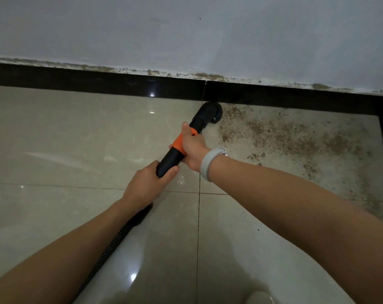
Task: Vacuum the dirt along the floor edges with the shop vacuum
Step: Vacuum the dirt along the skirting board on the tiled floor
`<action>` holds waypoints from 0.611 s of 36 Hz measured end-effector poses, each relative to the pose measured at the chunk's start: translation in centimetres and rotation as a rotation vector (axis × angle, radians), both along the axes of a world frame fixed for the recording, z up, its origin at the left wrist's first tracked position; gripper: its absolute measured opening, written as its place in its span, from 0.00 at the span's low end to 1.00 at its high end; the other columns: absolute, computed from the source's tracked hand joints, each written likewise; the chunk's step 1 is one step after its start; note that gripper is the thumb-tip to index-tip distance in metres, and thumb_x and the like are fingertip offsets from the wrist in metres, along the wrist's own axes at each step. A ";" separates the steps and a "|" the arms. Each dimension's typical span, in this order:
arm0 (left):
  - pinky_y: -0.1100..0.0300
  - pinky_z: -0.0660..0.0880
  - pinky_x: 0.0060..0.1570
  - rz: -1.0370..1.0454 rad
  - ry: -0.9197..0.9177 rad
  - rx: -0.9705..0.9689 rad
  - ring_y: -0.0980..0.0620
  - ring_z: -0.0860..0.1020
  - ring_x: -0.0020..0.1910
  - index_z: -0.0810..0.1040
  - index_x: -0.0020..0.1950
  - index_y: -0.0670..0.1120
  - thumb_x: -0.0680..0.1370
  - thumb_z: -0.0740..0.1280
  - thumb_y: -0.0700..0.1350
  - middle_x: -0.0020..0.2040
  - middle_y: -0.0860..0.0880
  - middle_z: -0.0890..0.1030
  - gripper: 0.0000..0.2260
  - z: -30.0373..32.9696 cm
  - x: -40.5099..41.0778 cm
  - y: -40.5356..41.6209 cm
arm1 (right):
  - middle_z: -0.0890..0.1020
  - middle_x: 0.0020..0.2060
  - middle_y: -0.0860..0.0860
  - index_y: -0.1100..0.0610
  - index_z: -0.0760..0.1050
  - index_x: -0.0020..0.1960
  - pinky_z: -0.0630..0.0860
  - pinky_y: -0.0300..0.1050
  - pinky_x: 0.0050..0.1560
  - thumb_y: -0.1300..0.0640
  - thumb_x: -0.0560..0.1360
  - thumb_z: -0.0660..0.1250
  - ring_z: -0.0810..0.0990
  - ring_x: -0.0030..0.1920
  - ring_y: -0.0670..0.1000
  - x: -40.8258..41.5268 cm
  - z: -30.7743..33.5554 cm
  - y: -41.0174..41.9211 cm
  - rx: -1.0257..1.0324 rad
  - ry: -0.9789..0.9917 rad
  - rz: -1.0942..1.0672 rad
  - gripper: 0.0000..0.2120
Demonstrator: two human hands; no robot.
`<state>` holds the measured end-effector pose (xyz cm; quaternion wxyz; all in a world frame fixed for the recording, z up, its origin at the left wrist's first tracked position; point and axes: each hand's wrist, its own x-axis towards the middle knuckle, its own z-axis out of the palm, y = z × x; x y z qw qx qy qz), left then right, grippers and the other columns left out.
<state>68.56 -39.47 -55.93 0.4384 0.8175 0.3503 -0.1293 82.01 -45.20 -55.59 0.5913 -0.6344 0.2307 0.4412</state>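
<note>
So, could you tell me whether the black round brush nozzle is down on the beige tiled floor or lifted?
Down: the black round brush nozzle touches the beige tiled floor beside the dirt.

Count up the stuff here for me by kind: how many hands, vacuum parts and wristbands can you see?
Hands: 2, the left hand and the right hand, both gripping the wand.
Vacuum parts: 3, the brush nozzle, the wand, the ribbed hose.
Wristbands: 1, the grey wristband.
Total: 6

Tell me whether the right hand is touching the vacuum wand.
Touching. The head view shows the right hand wrapped around the vacuum wand at its orange collar.
</note>
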 end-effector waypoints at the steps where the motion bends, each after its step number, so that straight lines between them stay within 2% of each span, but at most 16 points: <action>1: 0.53 0.77 0.35 -0.004 0.008 -0.021 0.48 0.79 0.31 0.71 0.43 0.50 0.76 0.64 0.61 0.34 0.46 0.79 0.15 0.1 0.1 0.1 | 0.74 0.39 0.53 0.57 0.63 0.56 0.80 0.55 0.53 0.46 0.80 0.60 0.80 0.38 0.53 0.0 -0.1 0.1 -0.013 0.000 0.004 0.15; 4: 0.59 0.74 0.32 0.000 0.016 -0.078 0.50 0.78 0.29 0.72 0.44 0.48 0.76 0.64 0.59 0.34 0.46 0.79 0.14 0.6 0.6 0.5 | 0.75 0.36 0.54 0.58 0.64 0.59 0.79 0.57 0.55 0.45 0.80 0.61 0.81 0.42 0.56 0.3 0.3 0.9 -0.063 -0.003 0.008 0.18; 6: 0.59 0.74 0.32 0.018 0.010 -0.075 0.50 0.78 0.28 0.72 0.43 0.48 0.76 0.64 0.60 0.33 0.47 0.79 0.15 0.9 1.2 0.6 | 0.76 0.35 0.54 0.58 0.66 0.57 0.79 0.58 0.55 0.44 0.79 0.62 0.82 0.45 0.58 0.9 0.7 1.3 -0.086 -0.005 0.021 0.18; 8: 0.55 0.75 0.34 0.060 0.001 -0.055 0.50 0.78 0.29 0.72 0.42 0.48 0.76 0.64 0.60 0.33 0.47 0.79 0.16 0.8 1.5 0.3 | 0.77 0.35 0.54 0.57 0.67 0.51 0.79 0.57 0.55 0.44 0.78 0.62 0.83 0.47 0.58 1.4 0.6 1.3 -0.094 -0.014 0.020 0.16; 11: 0.47 0.77 0.40 0.103 -0.014 -0.018 0.46 0.79 0.32 0.72 0.42 0.47 0.75 0.64 0.62 0.34 0.44 0.80 0.18 0.0 1.4 -0.8 | 0.78 0.39 0.55 0.58 0.68 0.52 0.79 0.58 0.55 0.43 0.78 0.62 0.82 0.47 0.58 1.5 -0.2 0.7 -0.091 -0.047 0.060 0.17; 14: 0.45 0.77 0.41 0.135 -0.029 0.011 0.45 0.79 0.33 0.71 0.42 0.49 0.75 0.64 0.63 0.34 0.45 0.79 0.17 -1.1 0.9 -1.9 | 0.76 0.39 0.54 0.60 0.65 0.59 0.79 0.56 0.55 0.43 0.79 0.60 0.82 0.46 0.57 1.3 -0.8 -0.1 -0.072 -0.070 0.089 0.22; 17: 0.46 0.76 0.40 0.147 -0.042 0.062 0.45 0.79 0.34 0.71 0.43 0.50 0.75 0.63 0.63 0.34 0.45 0.79 0.16 -1.7 0.8 -2.9 | 0.75 0.37 0.53 0.61 0.60 0.67 0.80 0.54 0.53 0.44 0.81 0.58 0.81 0.39 0.54 1.3 -1.1 -1.0 -0.023 -0.073 0.109 0.24; 20: 0.49 0.75 0.37 0.136 -0.042 0.097 0.45 0.78 0.34 0.71 0.43 0.49 0.75 0.63 0.63 0.34 0.45 0.78 0.17 -1.9 0.9 -3.8 | 0.75 0.39 0.53 0.60 0.61 0.67 0.80 0.54 0.53 0.45 0.81 0.59 0.80 0.37 0.53 1.4 -1.5 -2.2 0.034 -0.069 0.100 0.24; 22: 0.51 0.74 0.35 0.110 -0.033 0.127 0.46 0.78 0.34 0.70 0.43 0.49 0.75 0.62 0.64 0.34 0.46 0.77 0.17 -2.0 1.2 -4.3 | 0.76 0.41 0.53 0.61 0.62 0.66 0.80 0.51 0.48 0.45 0.80 0.59 0.80 0.35 0.52 1.6 -1.7 -3.0 0.068 -0.072 0.088 0.23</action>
